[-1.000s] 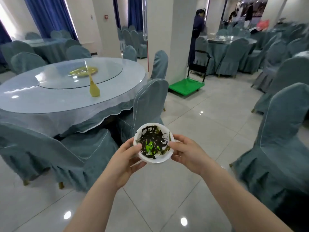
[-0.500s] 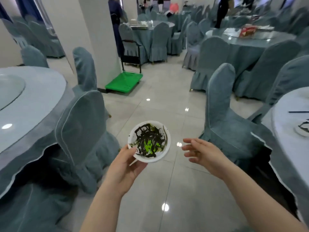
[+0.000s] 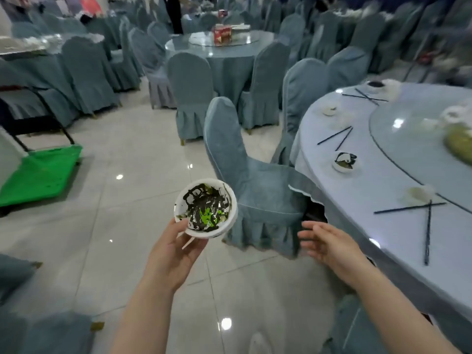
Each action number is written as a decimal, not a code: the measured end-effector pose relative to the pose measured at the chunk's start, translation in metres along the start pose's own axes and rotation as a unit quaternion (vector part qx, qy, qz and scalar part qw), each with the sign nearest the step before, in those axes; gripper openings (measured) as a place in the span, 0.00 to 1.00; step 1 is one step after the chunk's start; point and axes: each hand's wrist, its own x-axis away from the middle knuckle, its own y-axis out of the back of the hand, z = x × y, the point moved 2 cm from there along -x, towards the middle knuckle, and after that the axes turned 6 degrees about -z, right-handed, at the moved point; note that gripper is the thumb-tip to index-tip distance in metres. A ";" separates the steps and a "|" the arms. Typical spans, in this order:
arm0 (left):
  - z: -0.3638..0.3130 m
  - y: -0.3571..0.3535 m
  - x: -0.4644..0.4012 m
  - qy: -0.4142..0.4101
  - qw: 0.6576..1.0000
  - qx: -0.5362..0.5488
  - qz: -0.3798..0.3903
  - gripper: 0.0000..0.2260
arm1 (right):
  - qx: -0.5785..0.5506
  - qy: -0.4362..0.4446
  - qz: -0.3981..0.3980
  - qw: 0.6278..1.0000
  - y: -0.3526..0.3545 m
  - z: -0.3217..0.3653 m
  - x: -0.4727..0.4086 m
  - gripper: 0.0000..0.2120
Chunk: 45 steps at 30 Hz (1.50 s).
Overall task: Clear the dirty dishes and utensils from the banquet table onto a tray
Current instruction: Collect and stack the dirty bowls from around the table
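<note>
Holding a white bowl (image 3: 205, 208) smeared with black and bright green residue, the left hand (image 3: 173, 256) grips it from beneath, thumb on the near rim, above the tiled floor. The right hand (image 3: 329, 247) hangs beside it with fingers loosely spread, holding nothing. Just past the right hand, a covered chair (image 3: 245, 180) stands against the banquet table (image 3: 383, 180), where dirty dishes (image 3: 345, 161) and black chopsticks (image 3: 419, 213) lie. A green cart (image 3: 38, 175) sits far left.
</note>
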 end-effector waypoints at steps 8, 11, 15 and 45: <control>0.016 -0.127 -0.111 0.045 0.996 -0.048 0.065 0.16 | -0.068 -0.018 -0.129 0.989 0.073 0.039 -0.118 0.09; 0.017 -0.155 -0.144 0.057 0.995 -0.039 0.067 0.16 | -0.064 -0.040 -0.173 0.982 0.086 0.049 -0.158 0.09; 0.016 -0.184 -0.197 0.073 0.995 -0.034 0.052 0.08 | -0.035 -0.067 -0.195 0.978 0.094 0.057 -0.211 0.09; -0.041 -0.394 -0.494 0.135 0.981 -0.095 0.104 0.07 | -0.063 -0.112 -0.396 0.909 0.086 0.138 -0.505 0.05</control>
